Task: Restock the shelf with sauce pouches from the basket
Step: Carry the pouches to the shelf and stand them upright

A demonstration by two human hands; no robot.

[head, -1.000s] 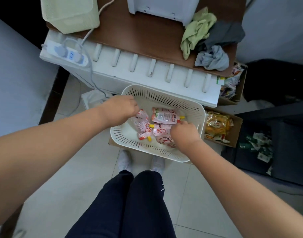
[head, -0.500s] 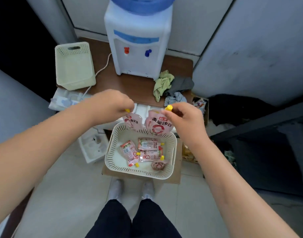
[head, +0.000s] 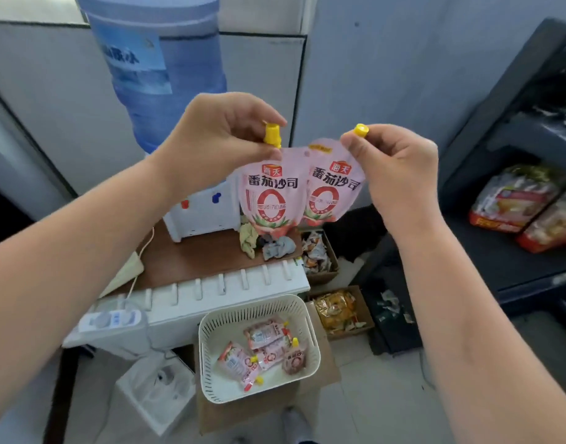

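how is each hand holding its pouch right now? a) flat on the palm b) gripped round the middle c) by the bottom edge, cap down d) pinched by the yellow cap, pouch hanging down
d: the left hand and right hand each pinch a yellow cap, and each pouch hangs below it, above the basket.

**Basket on the floor, shelf to the right**

The basket (head: 211,334) sits near on the floor, pouches (head: 262,350) inside. Behind it stands the tabletop (head: 191,261), carrying the water dispenser (head: 198,216). Boxes (head: 342,312) lie right of the basket; the shelf (head: 499,264) stands far right.
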